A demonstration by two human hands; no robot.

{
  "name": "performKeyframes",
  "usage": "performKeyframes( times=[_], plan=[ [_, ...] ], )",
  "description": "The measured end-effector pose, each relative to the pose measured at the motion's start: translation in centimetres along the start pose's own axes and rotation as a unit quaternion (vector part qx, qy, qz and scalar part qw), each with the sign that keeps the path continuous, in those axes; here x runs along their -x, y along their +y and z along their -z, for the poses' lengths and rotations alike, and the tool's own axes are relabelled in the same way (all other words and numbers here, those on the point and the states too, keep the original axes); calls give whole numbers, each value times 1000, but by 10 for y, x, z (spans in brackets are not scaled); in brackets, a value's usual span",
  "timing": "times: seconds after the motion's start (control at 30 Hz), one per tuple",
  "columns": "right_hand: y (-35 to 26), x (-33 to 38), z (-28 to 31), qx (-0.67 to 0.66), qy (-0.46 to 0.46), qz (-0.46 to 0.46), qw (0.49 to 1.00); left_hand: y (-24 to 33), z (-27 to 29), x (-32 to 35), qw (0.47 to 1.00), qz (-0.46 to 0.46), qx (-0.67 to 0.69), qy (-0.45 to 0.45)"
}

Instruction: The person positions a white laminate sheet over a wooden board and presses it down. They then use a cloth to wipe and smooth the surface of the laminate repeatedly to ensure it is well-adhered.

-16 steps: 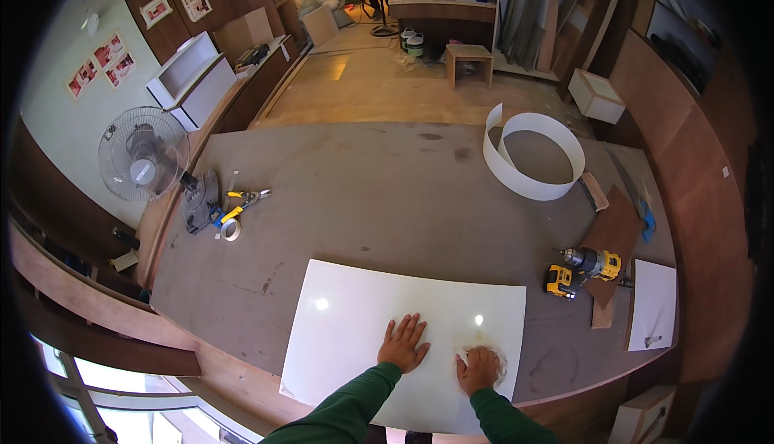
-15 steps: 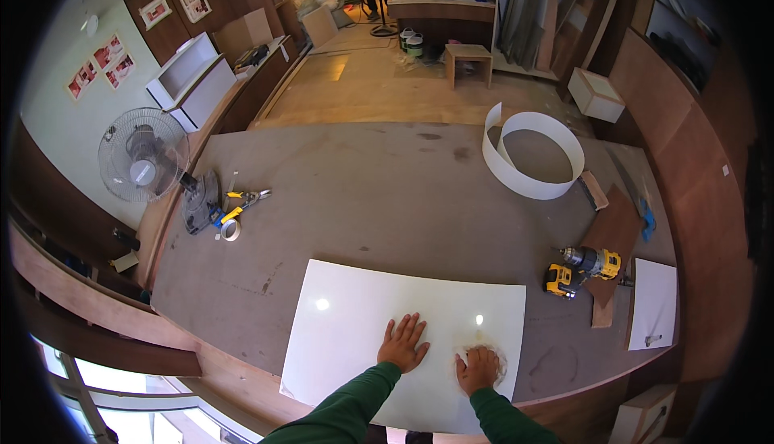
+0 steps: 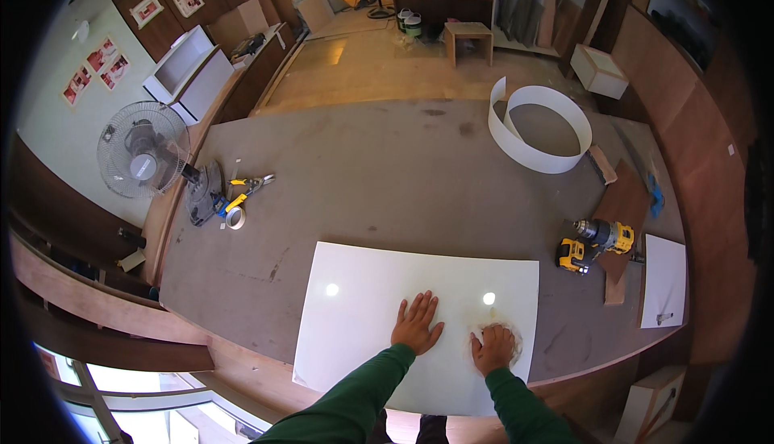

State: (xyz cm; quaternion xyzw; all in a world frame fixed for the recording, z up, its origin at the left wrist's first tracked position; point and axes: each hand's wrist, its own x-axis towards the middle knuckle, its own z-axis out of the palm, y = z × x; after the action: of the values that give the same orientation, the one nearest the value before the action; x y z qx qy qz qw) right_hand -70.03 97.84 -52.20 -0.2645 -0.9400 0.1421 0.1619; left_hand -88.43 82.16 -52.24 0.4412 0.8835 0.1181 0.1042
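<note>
A glossy white panel (image 3: 355, 331) lies flat at the near edge of the brown table. My left hand (image 3: 415, 327) rests flat on its middle, fingers spread and holding nothing. Farther right, my right hand (image 3: 494, 347) presses down on the panel with its fingers curled and close together. Around that hand shows a brownish, cloudy smear (image 3: 516, 339). Whatever may be under the right palm is hidden. Green sleeves cover both forearms.
A yellow cordless drill (image 3: 605, 236) lies right of the panel near a brown board (image 3: 625, 202) and a small white panel (image 3: 663, 283). Behind stands a coiled white strip (image 3: 532, 154). At left are snips (image 3: 250, 190), a tape roll (image 3: 235, 217) and a fan (image 3: 143, 154).
The whole view has shifted, so the table's things sit higher and slightly right. Both hands keep nearly the same places on the panel. A person's legs now show more clearly in the background.
</note>
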Motion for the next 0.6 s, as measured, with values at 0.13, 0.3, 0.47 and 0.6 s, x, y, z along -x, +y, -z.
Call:
performKeyframes(
  times=[0.13, 0.3, 0.47, 0.6],
  plan=[
    [-5, 0, 0, 9, 8, -11, 1000, -2, -1, 0, 1000, -12, 0, -5],
    [-10, 4, -9, 18, 14, -28, 999, -4, -11, 3, 999, -28, 14, -8],
    [-7, 2, -15, 50, 21, -39, 998, -89, 9, -18, 960, -267, 48, -65],
    [-8, 11, -14, 105, 19, -77, 991, -215, 66, -53, 970, -228, -44, -70]
  ],
)
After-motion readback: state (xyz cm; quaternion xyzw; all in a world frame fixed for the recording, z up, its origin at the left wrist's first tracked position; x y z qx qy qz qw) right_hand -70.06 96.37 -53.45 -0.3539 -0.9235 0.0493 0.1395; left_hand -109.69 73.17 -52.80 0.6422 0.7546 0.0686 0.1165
